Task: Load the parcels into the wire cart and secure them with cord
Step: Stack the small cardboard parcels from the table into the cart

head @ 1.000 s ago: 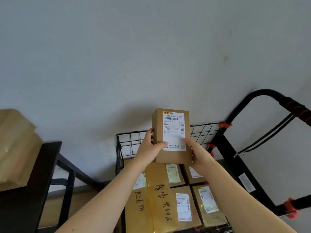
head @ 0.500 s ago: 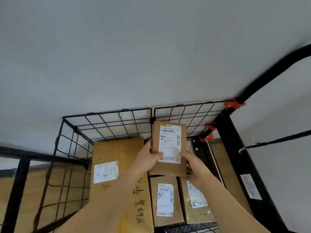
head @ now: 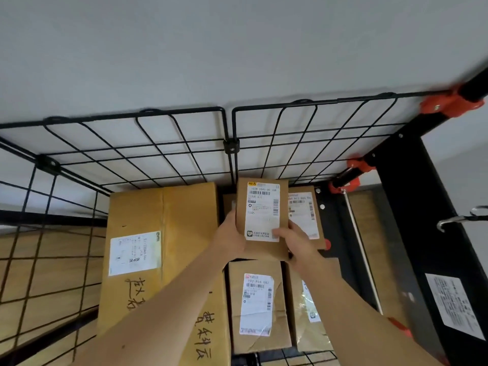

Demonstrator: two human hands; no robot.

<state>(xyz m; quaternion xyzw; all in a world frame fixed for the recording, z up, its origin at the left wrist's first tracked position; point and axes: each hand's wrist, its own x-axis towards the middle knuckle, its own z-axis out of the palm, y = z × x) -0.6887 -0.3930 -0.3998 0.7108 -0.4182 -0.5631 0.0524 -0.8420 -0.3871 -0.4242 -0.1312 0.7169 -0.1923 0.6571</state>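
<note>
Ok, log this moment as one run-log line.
step: loading | both hands, left hand and right hand, hold small parcel | above back row in wire cart | cord: not applied
</note>
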